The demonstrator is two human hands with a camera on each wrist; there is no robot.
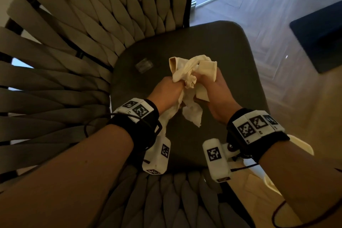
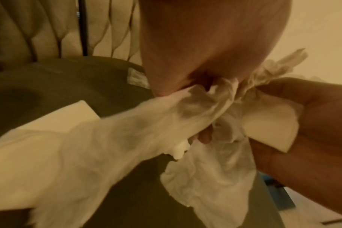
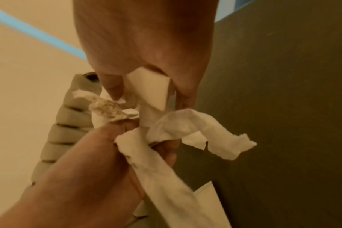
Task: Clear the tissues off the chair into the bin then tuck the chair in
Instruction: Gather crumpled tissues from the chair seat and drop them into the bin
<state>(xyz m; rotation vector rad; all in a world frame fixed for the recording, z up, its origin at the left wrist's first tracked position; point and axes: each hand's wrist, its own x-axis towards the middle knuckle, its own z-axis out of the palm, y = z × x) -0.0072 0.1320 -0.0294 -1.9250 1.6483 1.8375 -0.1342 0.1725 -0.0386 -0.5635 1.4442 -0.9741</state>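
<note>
Over the middle of the chair's dark seat [image 1: 212, 42] both hands grip one bunch of crumpled white tissues [image 1: 188, 68]. My left hand [image 1: 166, 89] is curled round a long twisted tissue [image 2: 166, 115] that trails down toward its wrist. My right hand [image 1: 212, 83] pinches a folded tissue [image 3: 150, 86] together with a crumpled strip [image 3: 195, 128]. The two hands [image 2: 312, 123] are almost touching. No bin is in view.
A small clear wrapper [image 1: 143, 65] lies on the seat just left of the tissues. The woven strap backrest [image 1: 92, 24] curves round the left and near sides. Wooden floor and a dark rug [image 1: 318, 37] lie to the right.
</note>
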